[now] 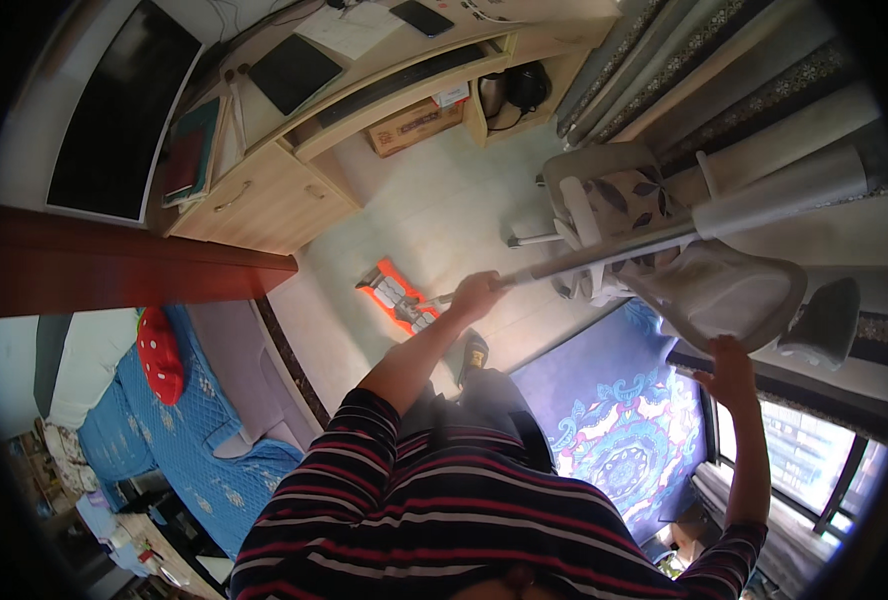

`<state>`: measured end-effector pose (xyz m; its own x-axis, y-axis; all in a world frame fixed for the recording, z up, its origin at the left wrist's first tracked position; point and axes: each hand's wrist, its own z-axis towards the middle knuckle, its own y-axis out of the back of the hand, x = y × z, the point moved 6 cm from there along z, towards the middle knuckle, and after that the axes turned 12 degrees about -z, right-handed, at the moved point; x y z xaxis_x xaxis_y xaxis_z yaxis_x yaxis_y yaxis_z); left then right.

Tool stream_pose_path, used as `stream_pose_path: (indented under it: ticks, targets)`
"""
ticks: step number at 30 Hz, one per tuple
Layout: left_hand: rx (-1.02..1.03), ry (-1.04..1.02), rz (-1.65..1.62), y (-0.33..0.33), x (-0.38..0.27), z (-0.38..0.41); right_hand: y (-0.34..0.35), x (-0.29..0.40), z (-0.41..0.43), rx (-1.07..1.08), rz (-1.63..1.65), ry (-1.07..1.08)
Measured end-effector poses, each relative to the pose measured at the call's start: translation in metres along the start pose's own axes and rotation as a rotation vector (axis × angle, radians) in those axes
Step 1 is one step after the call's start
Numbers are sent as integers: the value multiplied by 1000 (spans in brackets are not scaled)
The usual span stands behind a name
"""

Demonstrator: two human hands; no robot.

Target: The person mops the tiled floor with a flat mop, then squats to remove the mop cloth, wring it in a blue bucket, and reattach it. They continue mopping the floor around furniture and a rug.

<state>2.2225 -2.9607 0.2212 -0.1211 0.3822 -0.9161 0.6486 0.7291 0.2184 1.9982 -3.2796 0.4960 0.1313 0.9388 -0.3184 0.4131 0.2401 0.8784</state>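
My left hand (477, 296) is closed around the pole of a flat mop (601, 256), which slants from the lower left to the upper right. At its lower end the mop head (399, 296), with an orange-edged grey and white pad, lies on the tiled floor. My right hand (733, 371) grips the rim of the light-coloured backrest of an office chair (744, 300). The chair's seat carries a leaf-patterned cushion (624, 199), and the pole passes above the chair. A grey headrest-like part (823, 322) is beside the backrest.
Ahead is a wooden desk (245, 202) with a monitor (125, 112), a cardboard box (414, 127) beneath it and a kettle (491, 94) in its shelf. A patterned purple mat (601, 405) lies at right, near curtains (721, 75). A bed with blue bedding (173, 435) is left.
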Motion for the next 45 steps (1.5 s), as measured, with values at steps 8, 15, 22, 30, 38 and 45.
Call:
stream_pose_path:
  ticks: [8, 15, 22, 30, 38, 45]
  targets:
    - [424, -118, 151, -88, 37, -61, 140, 232, -7, -173, 90, 302]
    - [935, -208, 385, -135, 145, -185, -84, 306, -130, 1004, 284, 156]
    - [1198, -401, 663, -145, 198, -265, -110, 374, -240, 986, 911, -248]
    - [1166, -394, 661, -171, 203, -270, -164, 443, -308, 898, 1645, -717]
    - [1068, -398, 885, -158, 224, -170, -200, 466, -234, 675, 2421, -757]
    - [818, -726, 845, -127, 226, -8, -226, 479, -84, 358, 3107, -809]
